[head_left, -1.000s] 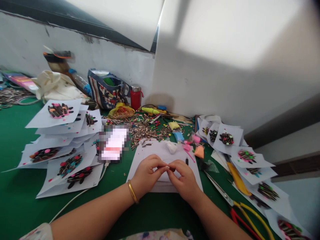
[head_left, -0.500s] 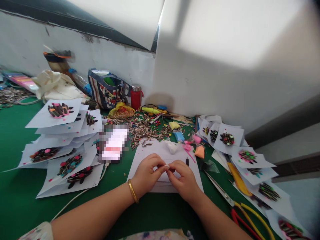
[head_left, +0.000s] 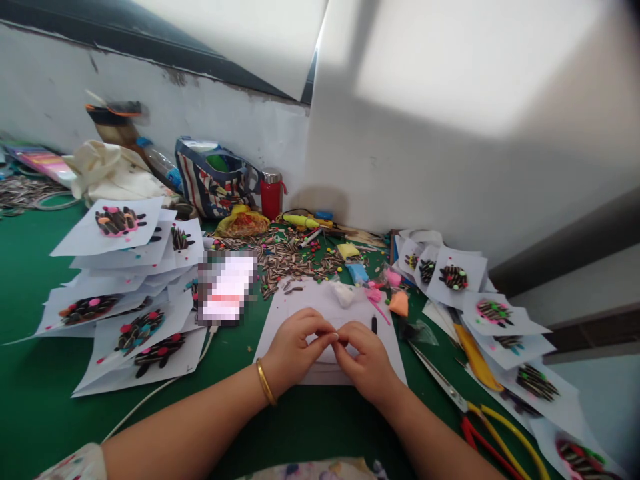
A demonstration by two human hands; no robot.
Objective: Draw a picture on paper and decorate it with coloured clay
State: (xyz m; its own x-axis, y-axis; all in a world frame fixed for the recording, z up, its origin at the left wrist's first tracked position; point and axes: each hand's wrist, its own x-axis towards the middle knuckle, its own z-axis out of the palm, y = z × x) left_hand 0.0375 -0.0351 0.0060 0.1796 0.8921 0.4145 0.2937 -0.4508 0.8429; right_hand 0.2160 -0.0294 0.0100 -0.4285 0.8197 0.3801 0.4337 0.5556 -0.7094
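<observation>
My left hand (head_left: 299,347), with a gold bangle at the wrist, is closed in a pinch over the white paper (head_left: 285,313). My right hand (head_left: 367,360) pinches from the other side, and the fingertips of both meet. Between them is a small bit of white modelling clay, now almost wholly hidden by the fingers. Just beyond the hands, a lump of white clay (head_left: 344,293) lies on the paper. A black pen (head_left: 374,325) rests right of my right hand, near a pink clay strip (head_left: 381,310).
Sunflower seeds (head_left: 295,257) are strewn behind the paper, beside blue (head_left: 357,273) and orange clay packs (head_left: 399,303). Scissors (head_left: 460,400) lie at right. Paper sheets with seed-covered shapes are stacked left (head_left: 110,267) and right (head_left: 505,333). A phone (head_left: 227,290) and red flask (head_left: 271,195) stand left of centre.
The white bit that showed between the fingertips is now covered by them. Both hands stay in nearly the same place, with only a slight shift of the fingers.
</observation>
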